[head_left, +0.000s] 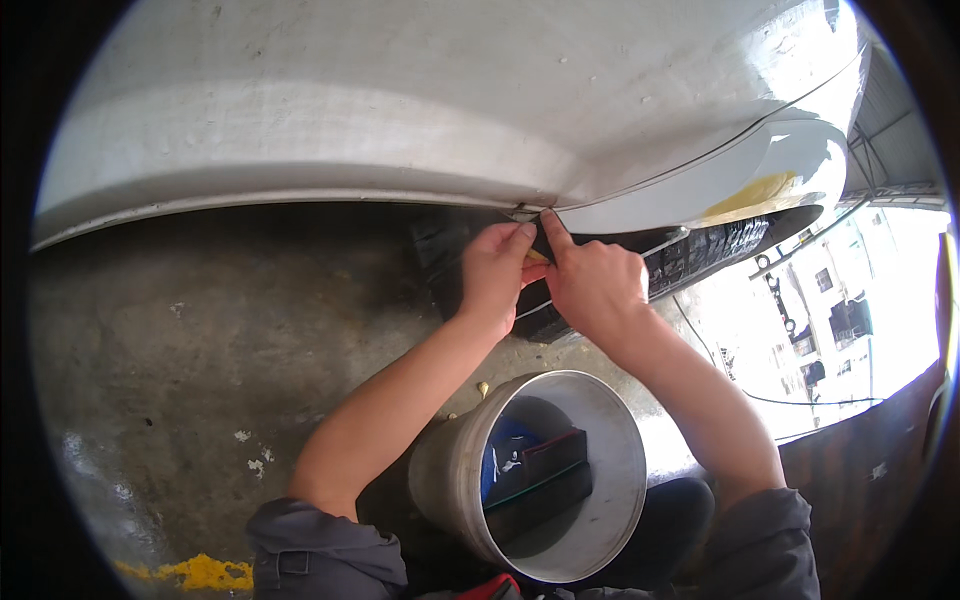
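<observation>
A small yellow piece (537, 256) is pinched in the left hand (493, 268) at the panel (400, 110) edge, right hand (592, 285) fingers pressed beside it (bucket (545, 475) below). The piece could probably slip if pressure is uneven.

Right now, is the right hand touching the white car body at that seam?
Touching. The head view shows the right hand with its index fingertip pressed against the lower edge of the white car body.

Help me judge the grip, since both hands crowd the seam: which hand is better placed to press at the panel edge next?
Right, probably. The right hand has its forefinger tip on the panel edge, while the left hand sits just below, pinching something small and yellow.
</observation>
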